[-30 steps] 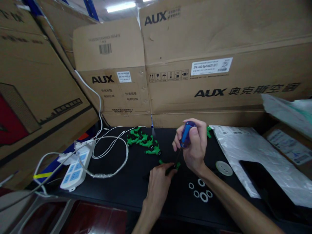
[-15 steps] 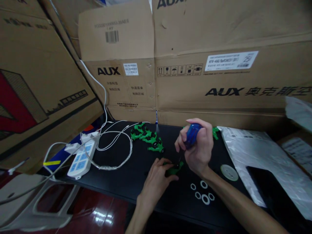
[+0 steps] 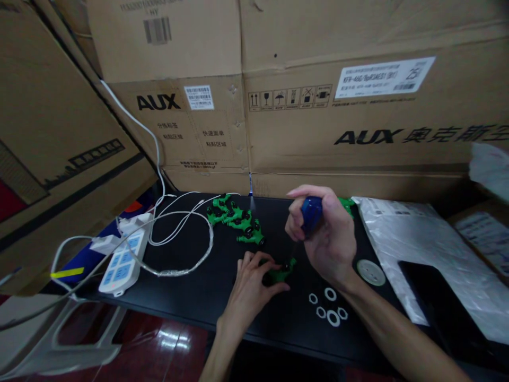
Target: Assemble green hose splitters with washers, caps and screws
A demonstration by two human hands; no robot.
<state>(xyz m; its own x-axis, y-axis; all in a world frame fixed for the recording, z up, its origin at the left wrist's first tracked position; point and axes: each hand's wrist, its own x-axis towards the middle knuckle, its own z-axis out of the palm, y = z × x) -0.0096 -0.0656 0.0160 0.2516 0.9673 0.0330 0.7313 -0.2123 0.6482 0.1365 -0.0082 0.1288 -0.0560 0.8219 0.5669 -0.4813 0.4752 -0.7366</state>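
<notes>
My left hand (image 3: 254,281) pinches a small green plastic fitting with black parts (image 3: 283,272) and holds it down on the black tabletop (image 3: 191,289). Above it, my right hand (image 3: 328,233) is wrapped round the blue handle of a screwdriver (image 3: 312,212). Its thin shaft points down at the fitting; the tip is too dark and small to make out. Several similar green fittings (image 3: 238,220) lie in a cluster behind my left hand. Right of the held fitting are several pale rings and nuts (image 3: 333,318), with a round white disc (image 3: 371,272) beyond my right wrist.
A white power strip (image 3: 125,260) with plugs and looping white cables (image 3: 175,273) occupies the left side. A black phone (image 3: 441,302) rests on a silver-white plastic mailer (image 3: 433,244) at the right. Large cardboard boxes (image 3: 294,148) wall off the back.
The camera view has shifted slightly, so the boxes sit higher and further left. My right hand has turned a little around the screwdriver handle. My left hand keeps its hold on the fitting.
</notes>
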